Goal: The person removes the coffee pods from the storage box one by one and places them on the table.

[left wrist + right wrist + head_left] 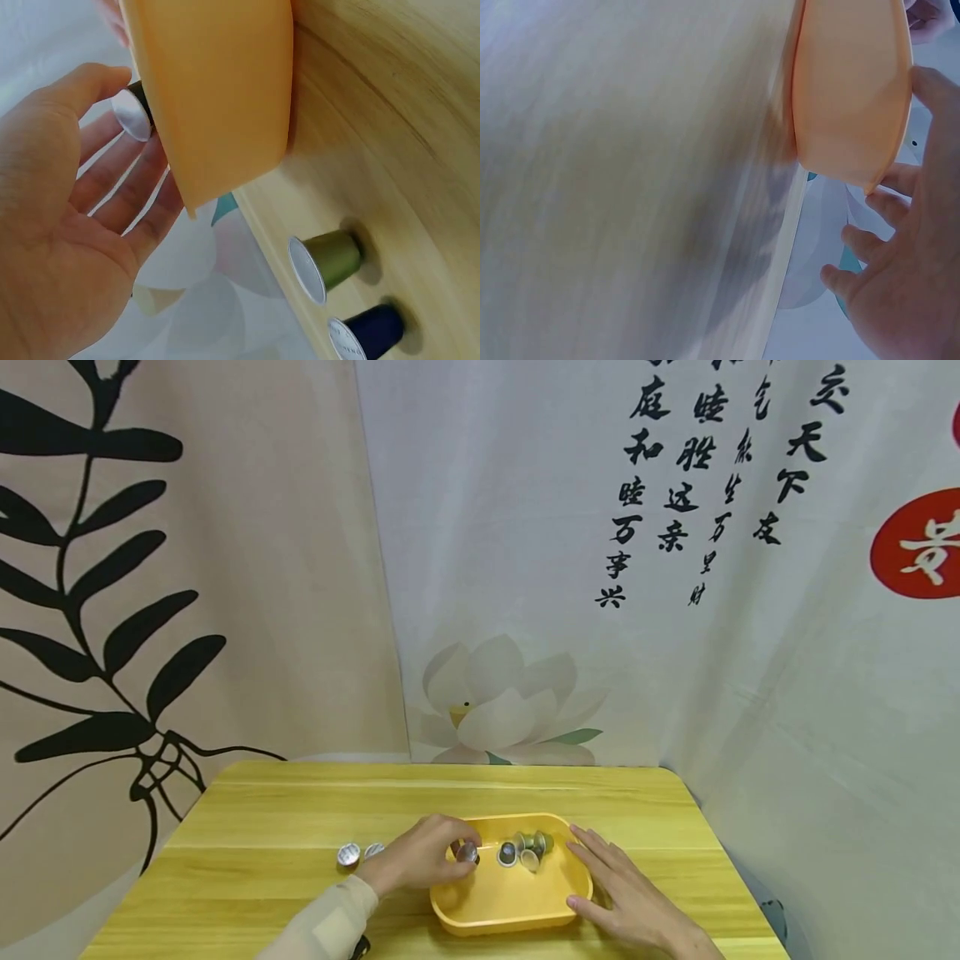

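A yellow tray [501, 906] sits on the wooden table near its front edge, with several coffee capsules [527, 848] lying at its far end. My left hand [453, 853] reaches over the tray's left rim and pinches a dark capsule with a silver foil lid [467, 853] [133, 114]. The left wrist view shows thumb and fingers around that capsule beside the tray's wall [217, 97]. My right hand [611, 885] lies against the tray's right rim with straight fingers, its thumb at the near corner. The right wrist view shows the same hand [900, 292] beside the tray [851, 97].
Two capsules stand on the table left of the tray, one green [328, 259] [373, 850] and one dark blue [367, 335] [348, 855]. Printed cloth hangs behind the table [300, 810]. The table's right edge is close to my right hand.
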Demonstrator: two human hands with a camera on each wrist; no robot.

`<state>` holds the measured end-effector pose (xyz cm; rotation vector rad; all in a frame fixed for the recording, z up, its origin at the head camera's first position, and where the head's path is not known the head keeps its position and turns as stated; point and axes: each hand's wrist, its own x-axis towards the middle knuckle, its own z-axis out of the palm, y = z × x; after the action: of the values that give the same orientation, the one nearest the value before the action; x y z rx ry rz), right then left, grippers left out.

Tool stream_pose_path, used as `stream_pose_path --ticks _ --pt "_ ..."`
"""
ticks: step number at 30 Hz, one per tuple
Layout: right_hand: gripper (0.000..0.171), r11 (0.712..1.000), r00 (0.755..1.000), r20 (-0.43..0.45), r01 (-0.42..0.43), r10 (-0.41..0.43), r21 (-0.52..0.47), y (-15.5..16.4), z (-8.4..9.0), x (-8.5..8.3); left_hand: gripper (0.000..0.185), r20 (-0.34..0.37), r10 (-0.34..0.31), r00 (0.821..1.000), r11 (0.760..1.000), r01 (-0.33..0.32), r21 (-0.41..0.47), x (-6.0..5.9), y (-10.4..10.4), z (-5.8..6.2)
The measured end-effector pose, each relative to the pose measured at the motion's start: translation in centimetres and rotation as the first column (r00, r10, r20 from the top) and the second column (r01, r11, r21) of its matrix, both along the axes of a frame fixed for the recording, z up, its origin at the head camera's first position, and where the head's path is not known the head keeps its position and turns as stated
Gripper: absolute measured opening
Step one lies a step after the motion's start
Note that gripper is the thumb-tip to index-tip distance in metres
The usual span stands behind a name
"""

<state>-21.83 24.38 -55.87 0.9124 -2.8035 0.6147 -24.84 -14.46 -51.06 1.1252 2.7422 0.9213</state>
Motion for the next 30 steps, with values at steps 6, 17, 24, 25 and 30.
stream_pose_path --ticks 6,17,24,25,30 --pt "0.074 1.000 1.000 -0.007 0.001 -0.001 0.000 0.2 -0.3 0.0 0.025 -0.035 0.052 0.998 0.997 -0.050 0.064 0.8 -1.0 0.5" --pt "0.074 1.000 1.000 -0.015 -0.019 0.018 -0.005 0.3 -0.1 -0.1 0.021 -0.159 0.142 0.977 0.979 -0.114 0.171 2.1 -4.4 1.4" --pt "0.073 1.000 1.000 -0.006 -0.026 0.026 -0.001 0.3 0.0 -0.1 0.028 -0.220 0.238 0.946 0.958 -0.192 0.211 2.9 -7.3 1.6" --pt "0.073 1.000 1.000 -0.003 -0.028 0.028 -0.003 0.3 0.0 -0.2 0.030 -0.222 0.259 0.940 0.953 -0.212 0.214 3.0 -7.7 1.6" --pt "0.073 0.999 1.000 -0.003 -0.031 0.031 -0.009 0.2 0.2 -0.1 0.036 -0.207 0.337 0.918 0.931 -0.293 0.217 3.2 -9.4 1.7"
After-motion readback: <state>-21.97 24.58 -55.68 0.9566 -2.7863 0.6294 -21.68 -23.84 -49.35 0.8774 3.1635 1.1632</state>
